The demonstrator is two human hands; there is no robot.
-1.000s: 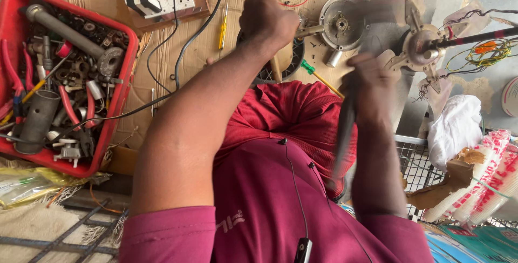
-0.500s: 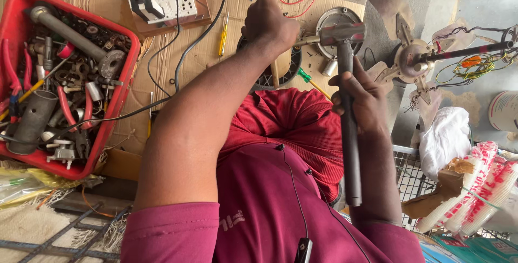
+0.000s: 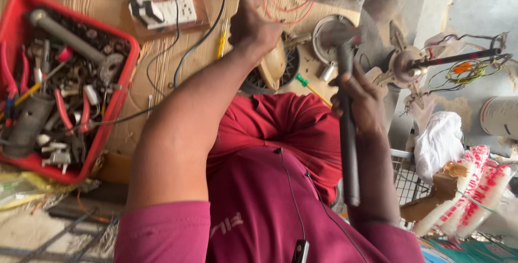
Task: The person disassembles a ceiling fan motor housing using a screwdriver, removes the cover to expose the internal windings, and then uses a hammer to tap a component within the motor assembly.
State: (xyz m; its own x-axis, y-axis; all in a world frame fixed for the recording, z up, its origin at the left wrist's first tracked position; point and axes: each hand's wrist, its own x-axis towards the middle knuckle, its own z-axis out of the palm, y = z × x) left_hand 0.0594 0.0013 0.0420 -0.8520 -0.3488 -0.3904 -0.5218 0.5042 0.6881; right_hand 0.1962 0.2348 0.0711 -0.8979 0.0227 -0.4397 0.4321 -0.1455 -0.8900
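Right hand point(image 3: 362, 103) fisted round a dark hammer handle point(image 3: 348, 133), head blurred over a round metal motor cover point(image 3: 329, 33). Left hand point(image 3: 253, 28) clamped on a motor housing point(image 3: 278, 66), mostly hidden. Plywood worktop point(image 3: 162, 79); red parts tray point(image 3: 116, 101) left, concrete wall point(image 3: 475, 4) right.

A wooden bench point(image 3: 162, 68) carries a red tray point(image 3: 121, 98), socket strip point(image 3: 172, 12) and yellow screwdriver point(image 3: 221, 44).
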